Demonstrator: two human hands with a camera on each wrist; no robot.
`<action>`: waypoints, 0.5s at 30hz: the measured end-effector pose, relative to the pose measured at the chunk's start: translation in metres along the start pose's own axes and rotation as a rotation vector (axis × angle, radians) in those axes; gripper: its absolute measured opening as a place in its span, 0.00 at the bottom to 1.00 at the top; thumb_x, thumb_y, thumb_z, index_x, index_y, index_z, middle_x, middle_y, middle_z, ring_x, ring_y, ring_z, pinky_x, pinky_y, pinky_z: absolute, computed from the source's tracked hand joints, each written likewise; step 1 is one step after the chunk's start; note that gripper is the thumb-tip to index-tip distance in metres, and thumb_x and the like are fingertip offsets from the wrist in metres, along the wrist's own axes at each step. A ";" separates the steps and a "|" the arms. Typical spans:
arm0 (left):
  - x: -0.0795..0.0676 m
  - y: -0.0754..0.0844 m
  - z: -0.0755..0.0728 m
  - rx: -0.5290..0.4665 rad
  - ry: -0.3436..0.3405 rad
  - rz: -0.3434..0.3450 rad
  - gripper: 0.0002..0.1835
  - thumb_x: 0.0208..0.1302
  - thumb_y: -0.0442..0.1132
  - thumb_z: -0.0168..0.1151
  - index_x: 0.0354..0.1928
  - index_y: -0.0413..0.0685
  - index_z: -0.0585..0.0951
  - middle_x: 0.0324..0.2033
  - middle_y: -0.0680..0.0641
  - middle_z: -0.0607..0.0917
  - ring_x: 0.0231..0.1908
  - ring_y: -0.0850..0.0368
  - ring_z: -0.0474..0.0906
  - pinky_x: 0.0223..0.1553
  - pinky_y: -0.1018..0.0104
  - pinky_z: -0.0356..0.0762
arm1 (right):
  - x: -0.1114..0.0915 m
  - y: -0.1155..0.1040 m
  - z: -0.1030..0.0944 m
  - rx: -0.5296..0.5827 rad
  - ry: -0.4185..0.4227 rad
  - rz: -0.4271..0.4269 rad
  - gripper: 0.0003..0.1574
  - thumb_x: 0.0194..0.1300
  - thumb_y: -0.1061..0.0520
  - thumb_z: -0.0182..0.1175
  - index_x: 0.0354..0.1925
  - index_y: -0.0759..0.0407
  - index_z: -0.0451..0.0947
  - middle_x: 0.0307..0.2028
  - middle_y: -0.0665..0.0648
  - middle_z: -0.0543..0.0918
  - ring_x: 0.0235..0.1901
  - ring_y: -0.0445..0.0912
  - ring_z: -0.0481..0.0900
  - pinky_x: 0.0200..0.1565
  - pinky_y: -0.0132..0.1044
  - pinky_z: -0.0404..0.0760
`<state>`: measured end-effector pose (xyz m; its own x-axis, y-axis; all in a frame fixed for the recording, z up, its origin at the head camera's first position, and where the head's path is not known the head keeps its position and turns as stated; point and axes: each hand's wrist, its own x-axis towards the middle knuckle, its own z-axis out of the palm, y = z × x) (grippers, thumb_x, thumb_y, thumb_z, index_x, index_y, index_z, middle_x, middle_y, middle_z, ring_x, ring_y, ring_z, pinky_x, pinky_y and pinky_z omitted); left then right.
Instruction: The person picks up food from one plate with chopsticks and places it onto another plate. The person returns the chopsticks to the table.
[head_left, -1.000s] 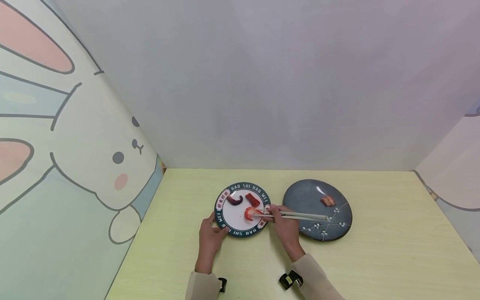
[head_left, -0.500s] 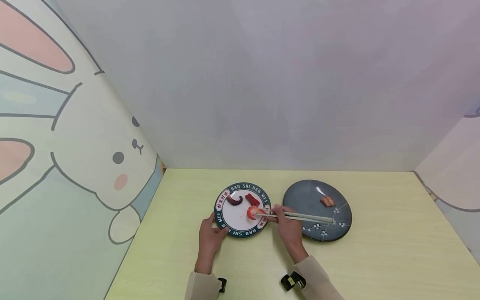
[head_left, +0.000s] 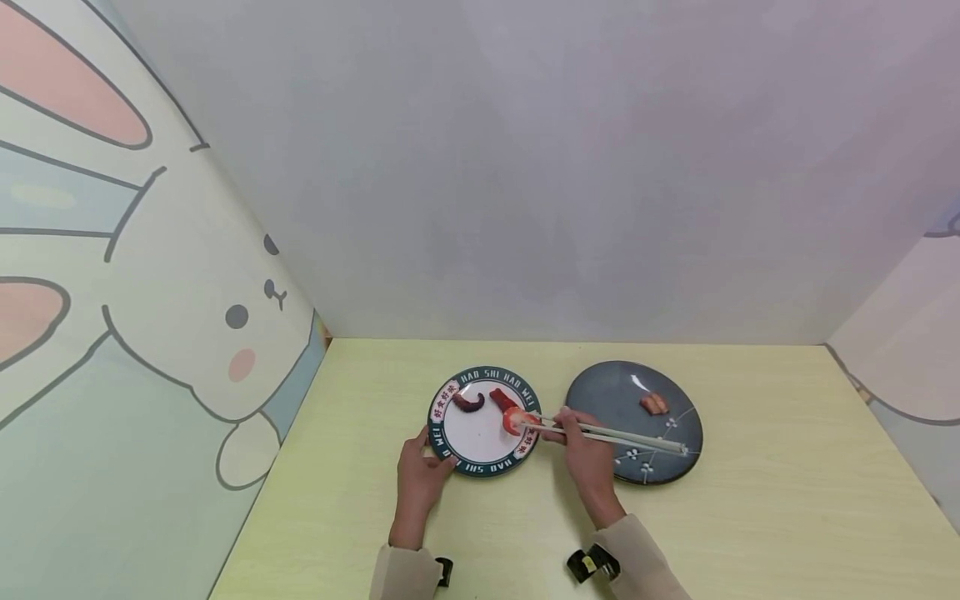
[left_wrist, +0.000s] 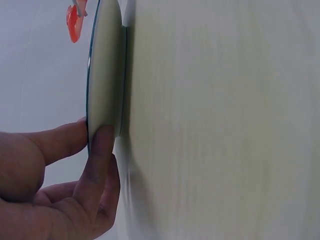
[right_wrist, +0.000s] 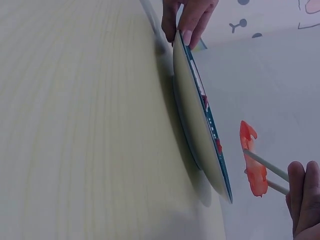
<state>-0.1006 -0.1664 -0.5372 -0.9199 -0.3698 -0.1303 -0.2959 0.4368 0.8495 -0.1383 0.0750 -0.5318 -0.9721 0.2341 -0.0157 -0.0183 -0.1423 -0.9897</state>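
Observation:
My left hand (head_left: 422, 475) pinches the near-left rim of a small white plate (head_left: 474, 433) with a green lettered border, thumb on top and fingers below. In my right hand (head_left: 588, 462) is a pair of pale chopsticks (head_left: 645, 440), whose tips hold a red-and-white shrimp (head_left: 516, 422). The right wrist view shows the shrimp (right_wrist: 254, 165) raised clear of the plate, near its right rim. On the plate lie a dark curled piece like an octopus tentacle (head_left: 469, 404) and a red strip of food (head_left: 501, 399), partly hidden behind the shrimp.
To the right stands a larger dark blue-grey plate (head_left: 611, 392) with white blossoms, partly behind my right hand. A brown piece resembling meat (head_left: 654, 404) lies on it. Both plates rest on a pale wooden table (head_left: 780, 433), with a grey wall (head_left: 562, 208) behind.
My right hand has moved right with the chopsticks, carrying the shrimp from the plate's middle toward its right rim. The left hand and both plates have stayed put.

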 end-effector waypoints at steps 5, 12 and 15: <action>0.000 0.001 0.000 -0.010 -0.002 -0.005 0.42 0.61 0.26 0.73 0.75 0.25 0.65 0.60 0.31 0.76 0.41 0.49 0.82 0.38 0.60 0.80 | 0.002 -0.001 -0.005 0.006 0.023 -0.022 0.21 0.80 0.63 0.57 0.45 0.87 0.80 0.34 0.75 0.88 0.24 0.38 0.90 0.39 0.27 0.85; 0.001 0.000 0.000 -0.001 -0.002 -0.007 0.41 0.61 0.26 0.73 0.75 0.25 0.65 0.60 0.31 0.76 0.40 0.50 0.81 0.35 0.64 0.78 | 0.003 -0.005 -0.013 -0.015 0.040 -0.042 0.22 0.81 0.59 0.58 0.45 0.84 0.81 0.34 0.72 0.89 0.26 0.38 0.90 0.36 0.25 0.80; 0.000 0.000 0.000 0.004 0.002 0.006 0.41 0.61 0.26 0.73 0.75 0.25 0.66 0.60 0.31 0.76 0.38 0.51 0.82 0.33 0.67 0.77 | 0.003 -0.007 -0.016 -0.016 0.057 -0.052 0.23 0.80 0.59 0.58 0.45 0.83 0.82 0.35 0.72 0.89 0.26 0.37 0.90 0.35 0.25 0.81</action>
<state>-0.1006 -0.1663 -0.5375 -0.9213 -0.3686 -0.1239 -0.2912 0.4428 0.8480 -0.1373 0.0919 -0.5270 -0.9551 0.2949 0.0282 -0.0644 -0.1137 -0.9914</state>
